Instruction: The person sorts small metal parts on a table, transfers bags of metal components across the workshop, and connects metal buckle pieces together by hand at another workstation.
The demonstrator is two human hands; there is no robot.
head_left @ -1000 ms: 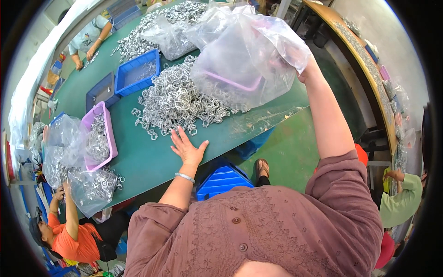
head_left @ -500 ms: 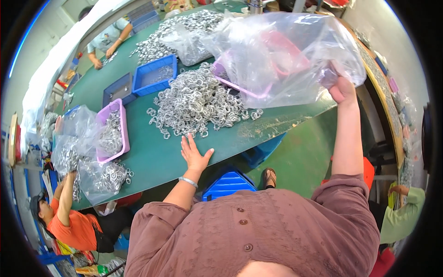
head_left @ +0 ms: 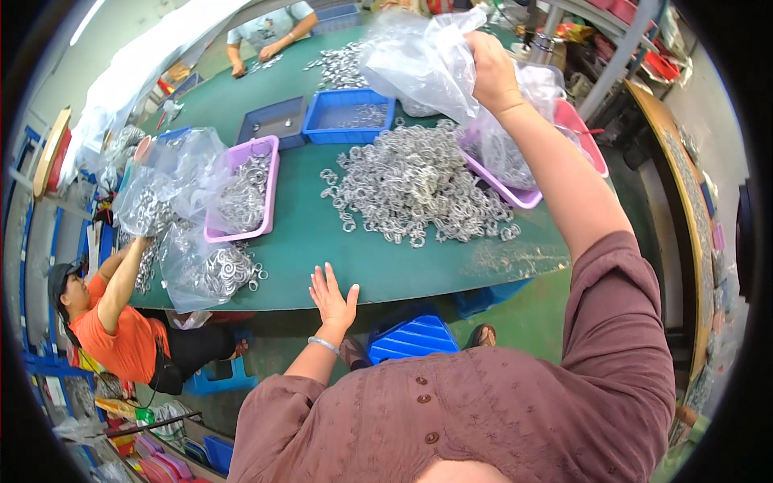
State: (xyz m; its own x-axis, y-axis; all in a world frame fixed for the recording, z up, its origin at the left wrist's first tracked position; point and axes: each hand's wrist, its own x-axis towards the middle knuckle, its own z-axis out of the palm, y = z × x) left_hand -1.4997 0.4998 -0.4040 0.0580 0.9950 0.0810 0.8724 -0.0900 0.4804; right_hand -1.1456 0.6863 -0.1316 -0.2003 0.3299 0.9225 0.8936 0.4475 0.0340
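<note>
My right hand [head_left: 493,74] is raised over the far side of the green table, its fingers closed on a clear plastic bag [head_left: 419,60] that hangs crumpled to the left of it. My left hand [head_left: 332,298] is spread with nothing in it, by the table's near edge. Beyond the left hand, a heap of silvery metal rings [head_left: 423,181] lies on the green table [head_left: 310,217]. A purple tray [head_left: 519,197] with metal pieces and a bag in it stands right of the heap, partly behind my right forearm. A pink basket [head_left: 576,121] adjoins it.
Left of the heap are a purple tray [head_left: 272,193] of rings, a blue bin [head_left: 351,105] and a dark bin [head_left: 270,121]. A co-worker in orange [head_left: 129,330] handles bagged pieces at the left. Another person's hands [head_left: 266,55] work across the table. A blue stool [head_left: 412,338] stands below the edge.
My right hand has swung the bag from the right to the far middle, uncovering the purple tray and pink basket. My left hand stays spread. The view has shifted.
</note>
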